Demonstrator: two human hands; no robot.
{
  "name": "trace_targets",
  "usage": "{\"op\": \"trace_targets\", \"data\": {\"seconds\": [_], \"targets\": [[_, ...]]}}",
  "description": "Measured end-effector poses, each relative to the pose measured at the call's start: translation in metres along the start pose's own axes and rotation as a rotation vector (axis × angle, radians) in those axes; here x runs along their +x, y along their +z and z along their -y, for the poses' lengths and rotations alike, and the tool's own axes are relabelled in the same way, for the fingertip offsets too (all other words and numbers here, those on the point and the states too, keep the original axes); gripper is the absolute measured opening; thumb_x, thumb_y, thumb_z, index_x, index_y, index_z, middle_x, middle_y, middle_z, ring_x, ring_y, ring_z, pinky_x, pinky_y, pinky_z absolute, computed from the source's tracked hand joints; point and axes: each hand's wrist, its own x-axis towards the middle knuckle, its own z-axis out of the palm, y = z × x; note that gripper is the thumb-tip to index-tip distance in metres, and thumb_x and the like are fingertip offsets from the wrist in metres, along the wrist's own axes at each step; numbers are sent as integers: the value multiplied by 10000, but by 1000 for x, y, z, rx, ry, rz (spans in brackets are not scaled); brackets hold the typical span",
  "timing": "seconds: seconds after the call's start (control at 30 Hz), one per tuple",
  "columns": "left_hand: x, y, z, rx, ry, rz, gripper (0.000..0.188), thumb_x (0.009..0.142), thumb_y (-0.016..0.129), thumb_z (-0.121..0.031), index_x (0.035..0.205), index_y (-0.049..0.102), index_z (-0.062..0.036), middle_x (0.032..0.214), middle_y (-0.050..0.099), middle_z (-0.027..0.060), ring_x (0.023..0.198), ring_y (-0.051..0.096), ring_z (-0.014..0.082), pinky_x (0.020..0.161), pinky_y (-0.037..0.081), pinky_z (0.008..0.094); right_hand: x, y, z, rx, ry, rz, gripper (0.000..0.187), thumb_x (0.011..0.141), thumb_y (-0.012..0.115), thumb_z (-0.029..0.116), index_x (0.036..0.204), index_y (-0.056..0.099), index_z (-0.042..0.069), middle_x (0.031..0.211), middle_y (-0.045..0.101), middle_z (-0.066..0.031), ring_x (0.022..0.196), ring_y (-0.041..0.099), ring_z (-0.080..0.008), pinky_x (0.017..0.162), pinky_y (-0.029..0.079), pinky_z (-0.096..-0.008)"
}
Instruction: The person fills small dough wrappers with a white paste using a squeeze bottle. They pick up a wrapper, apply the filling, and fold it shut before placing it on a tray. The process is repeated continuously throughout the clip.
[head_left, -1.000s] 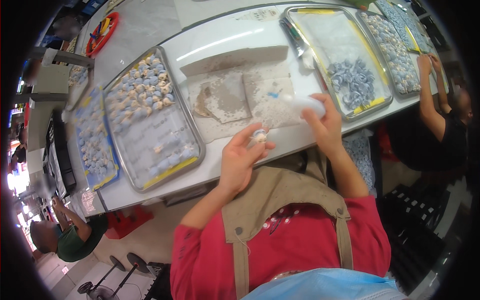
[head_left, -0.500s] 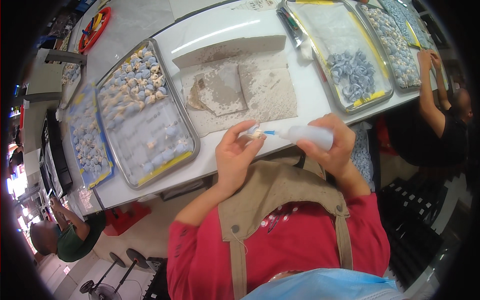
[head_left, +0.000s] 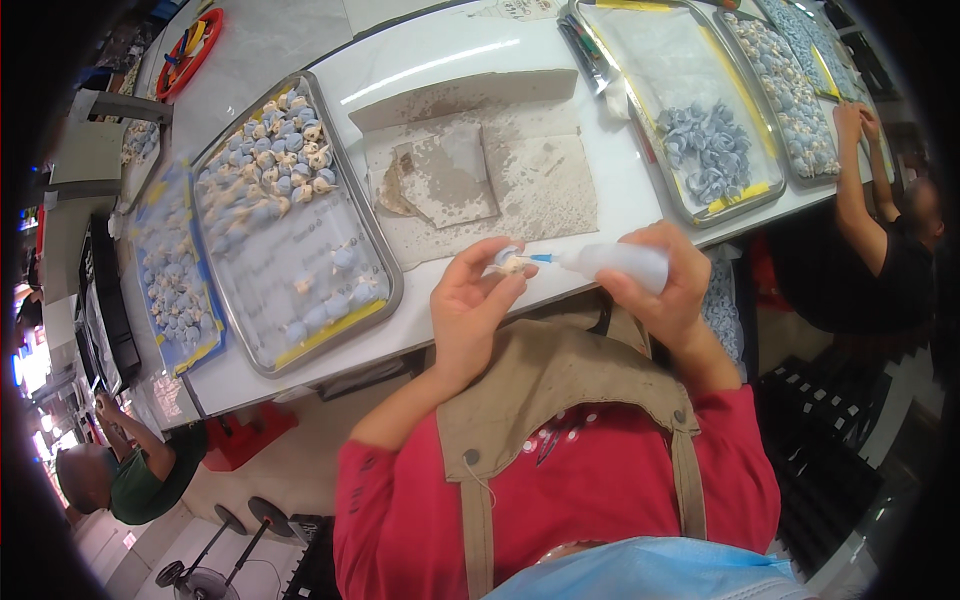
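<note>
My left hand (head_left: 470, 308) pinches a small cream and grey-blue figurine piece (head_left: 512, 262) between thumb and fingers, just past the table's near edge. In my right hand (head_left: 668, 285) lies a white squeeze bottle (head_left: 622, 264), held sideways with its blue needle tip (head_left: 541, 258) pointing left. That tip is at the piece; whether it touches cannot be made out. Similar cream and blue pieces (head_left: 290, 150) fill the far part of the metal tray (head_left: 392, 285) on my left. Loose grey-blue curled parts (head_left: 703, 150) lie heaped in a second metal tray (head_left: 655, 165) on my right.
A stained cardboard sheet (head_left: 545, 185) lies on the white table (head_left: 440, 60) beyond my hands. Further trays of pieces stand at far left and far right. A red basket (head_left: 190, 55) sits at the back left. Two co-workers (head_left: 150, 475) are at the sides.
Both hands stay almost in place, still holding the piece and the bottle. The view has shifted very slightly. Nothing has been let go or taken up.
</note>
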Motion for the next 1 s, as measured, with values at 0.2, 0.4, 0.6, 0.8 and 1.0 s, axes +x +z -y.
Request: {"op": "trace_targets", "data": {"seconds": [0.2, 0.4, 0.6, 0.8, 1.0], "targets": [[0, 1, 0, -17, -48, 4, 371, 828, 588, 1, 1178, 467, -13, 1163, 556, 152, 940, 599, 184, 763, 487, 257, -1, -1, -4, -2, 36, -13, 311, 656, 798, 139, 831, 580, 3, 704, 594, -85, 582, 578, -152, 520, 455, -255], [0, 1, 1, -13, -58, 5, 372, 828, 579, 10, 1181, 463, -9, 1158, 557, 157, 944, 599, 190, 762, 492, 252, -2, 2, -6, -20, 36, -21, 318, 643, 802, 148, 824, 581, 7, 700, 593, -96, 571, 580, -173, 508, 457, -266], [0, 0, -2, -64, -78, -13, 371, 841, 563, 3, 1195, 454, -9, 1159, 560, 168, 943, 605, 196, 751, 504, 245, -1, -1, -5, 63, 98, -7, 281, 692, 770, 123, 850, 570, 5, 736, 602, -69, 631, 573, -115, 551, 452, -244], [1, -4, -2, -99, -90, -21, 373, 848, 554, -1, 1205, 449, -16, 1155, 568, 166, 950, 607, 200, 747, 510, 238, 15, 20, -32, 187, 249, -113, 240, 794, 675, 130, 946, 538, 6, 771, 595, -36, 695, 539, -69, 592, 430, -217], [5, -4, -1, -112, -78, 19, 405, 842, 566, -5, 1224, 434, -22, 1202, 530, 180, 969, 597, 199, 747, 514, 236, 44, 53, -60, -27, 290, -87, 235, 817, 622, 232, 905, 590, 16, 842, 614, -132, 785, 574, -243, 711, 435, -336]]}}
